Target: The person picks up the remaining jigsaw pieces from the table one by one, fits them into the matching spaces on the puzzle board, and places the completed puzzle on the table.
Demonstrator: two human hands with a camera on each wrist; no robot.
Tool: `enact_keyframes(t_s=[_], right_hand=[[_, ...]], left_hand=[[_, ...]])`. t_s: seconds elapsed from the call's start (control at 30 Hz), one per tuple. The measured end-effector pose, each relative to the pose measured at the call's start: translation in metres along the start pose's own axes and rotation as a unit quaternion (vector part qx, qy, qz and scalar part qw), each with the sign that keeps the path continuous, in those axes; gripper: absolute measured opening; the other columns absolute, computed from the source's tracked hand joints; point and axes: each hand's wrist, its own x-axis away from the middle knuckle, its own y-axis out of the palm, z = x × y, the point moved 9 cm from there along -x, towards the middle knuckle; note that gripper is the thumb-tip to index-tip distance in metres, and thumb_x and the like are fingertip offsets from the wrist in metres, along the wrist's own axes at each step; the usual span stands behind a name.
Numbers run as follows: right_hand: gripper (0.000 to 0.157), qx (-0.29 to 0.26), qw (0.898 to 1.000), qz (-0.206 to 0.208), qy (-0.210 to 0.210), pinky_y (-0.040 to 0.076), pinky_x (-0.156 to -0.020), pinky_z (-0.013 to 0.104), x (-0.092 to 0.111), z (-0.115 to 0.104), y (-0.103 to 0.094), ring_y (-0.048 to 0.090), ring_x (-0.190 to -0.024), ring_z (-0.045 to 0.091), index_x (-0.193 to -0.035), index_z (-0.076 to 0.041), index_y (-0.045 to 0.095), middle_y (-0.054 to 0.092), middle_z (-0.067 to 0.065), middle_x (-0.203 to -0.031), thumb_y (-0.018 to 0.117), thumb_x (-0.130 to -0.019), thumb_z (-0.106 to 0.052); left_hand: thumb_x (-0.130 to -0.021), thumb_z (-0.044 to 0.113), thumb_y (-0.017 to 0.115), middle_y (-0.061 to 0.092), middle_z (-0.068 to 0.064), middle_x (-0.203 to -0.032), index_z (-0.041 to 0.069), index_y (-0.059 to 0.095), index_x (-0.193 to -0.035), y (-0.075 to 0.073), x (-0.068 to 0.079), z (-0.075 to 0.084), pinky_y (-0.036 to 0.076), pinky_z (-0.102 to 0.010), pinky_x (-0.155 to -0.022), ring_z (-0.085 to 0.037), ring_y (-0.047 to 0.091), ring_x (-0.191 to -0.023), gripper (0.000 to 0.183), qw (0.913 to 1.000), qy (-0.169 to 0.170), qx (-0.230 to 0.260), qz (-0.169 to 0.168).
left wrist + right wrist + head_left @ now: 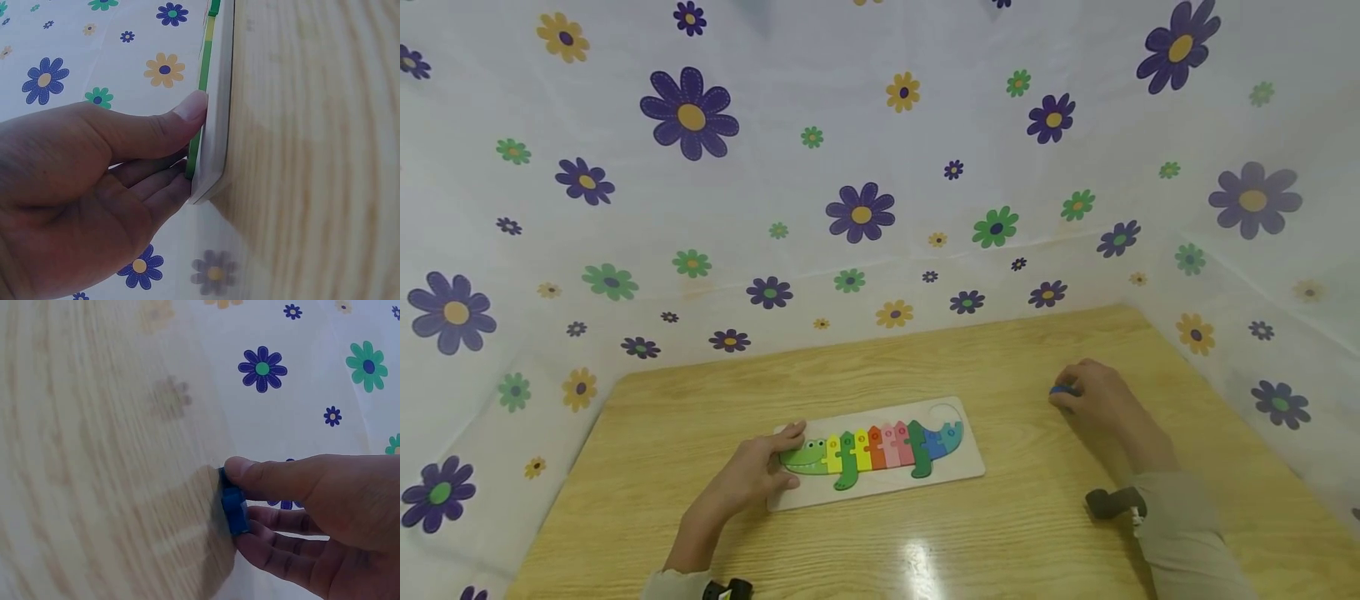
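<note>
A pale wooden puzzle board (880,492) lies on the table with a colourful crocodile made of interlocking pieces. At its left end my left hand (748,475) rests on the board beside the green head piece (805,457), thumb and fingers apart. The left wrist view shows the thumb (187,109) against the green piece's side and the other fingertips at the board's end. My right hand (1093,396), right of the board, pinches a small blue puzzle piece (235,509) between thumb and fingers, low at the tabletop. Part of that piece is hidden by the fingers.
The wooden table (1000,533) stands against white flowered cloth (820,175) at the back and sides. A pale, unfilled curl outline (946,410) shows at the board's upper right. Dark wrist cameras (1105,504) sit at both sleeves.
</note>
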Motion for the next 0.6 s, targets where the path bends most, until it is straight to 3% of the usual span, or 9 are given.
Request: enact_keyframes(t_s=[0.3,0.43,0.6], right_hand=[[0.023,-0.002,1.0,-0.019,-0.02,0.058,-0.081,0.057,-0.001,-0.007,-0.001,0.068,-0.093,0.042,-0.11,0.005,0.071,0.069,0.026,-0.107,0.074,-0.093,-0.009],[0.029,0.001,0.998,-0.052,-0.046,0.054,-0.091,0.061,0.001,-0.016,0.002,0.063,-0.105,0.047,-0.117,0.002,0.071,0.064,0.03,-0.119,0.074,-0.089,-0.002],[0.032,0.006,0.995,-0.08,-0.066,0.054,-0.091,0.063,0.003,-0.024,0.001,0.062,-0.104,0.047,-0.11,0.0,0.073,0.064,0.027,-0.114,0.074,-0.08,0.007]], left_hand=[[-0.085,-0.003,0.08,0.043,-0.012,-0.158,-0.006,0.057,-0.14,0.001,-0.002,-0.001,0.027,-0.049,-0.121,-0.032,0.033,-0.15,0.06,0.9999,-0.017,-0.003,0.001],[-0.085,-0.003,0.08,0.042,-0.012,-0.159,-0.006,0.057,-0.14,0.002,-0.001,-0.002,0.026,-0.05,-0.121,-0.033,0.033,-0.15,0.06,0.9997,-0.023,0.002,-0.003],[-0.085,-0.002,0.08,0.041,-0.012,-0.159,-0.005,0.056,-0.141,0.001,-0.003,-0.003,0.027,-0.049,-0.121,-0.033,0.033,-0.149,0.061,0.9998,-0.017,-0.006,-0.006]])
